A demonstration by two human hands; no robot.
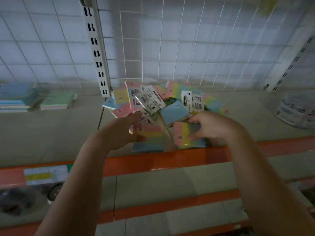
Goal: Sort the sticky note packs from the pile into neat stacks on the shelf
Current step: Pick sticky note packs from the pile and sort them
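While the pile (162, 101) of sticky note packs sits heaped against the wire grid (170, 48) at twelve o'clock on the shelf (51, 133), two striped packs lie flat at its near side, by the orange shelf edge (153, 160). The right hand (209, 125) has fingers and thumb clamped on the right striped pack (183, 135). The left hand (122, 128) is spread, fingers straight and apart, thumb touching the left striped pack (150, 138).

The risk, as I judge it, is the heap itself: packs lean on one another, so a tug at the front could send the blue pack (173, 111) or its neighbours sliding off the shelf edge.

One white label (186, 99) reads "STICKY NOTE"; the other labels show barcodes too blurred to read. Two neat stacks (34, 99) stand at ten o'clock.
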